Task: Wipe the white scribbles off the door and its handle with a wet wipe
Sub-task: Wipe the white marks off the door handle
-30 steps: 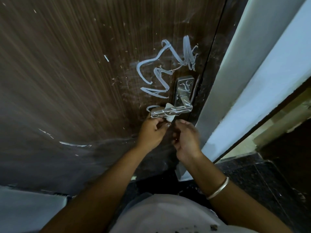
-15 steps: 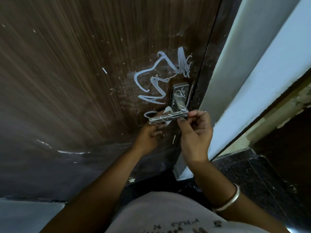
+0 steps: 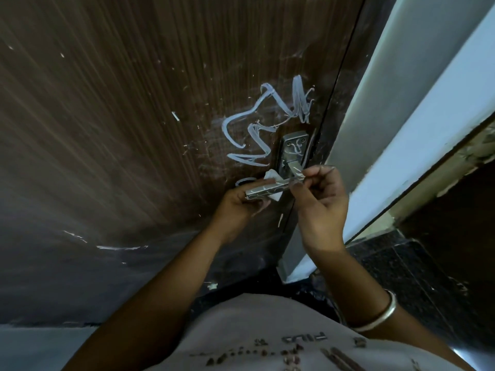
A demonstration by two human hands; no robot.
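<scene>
Metal, stiff and slick, the handle (image 3: 267, 187) stands out from the dark wood-grain door (image 3: 134, 103) near its right edge. It is streaked with white, and the big scribbles (image 3: 257, 135) sit just above and left of it. The wet wipe (image 3: 271, 174) is limp and light, so it likely needs bunching and firm finger pressure behind it. It pokes out above and below the lever, gripped against it from beneath by the curled left hand (image 3: 241, 202). The right hand (image 3: 321, 202) pinches the lever at its bend with thumb and forefinger, probably steadying it against turning.
</scene>
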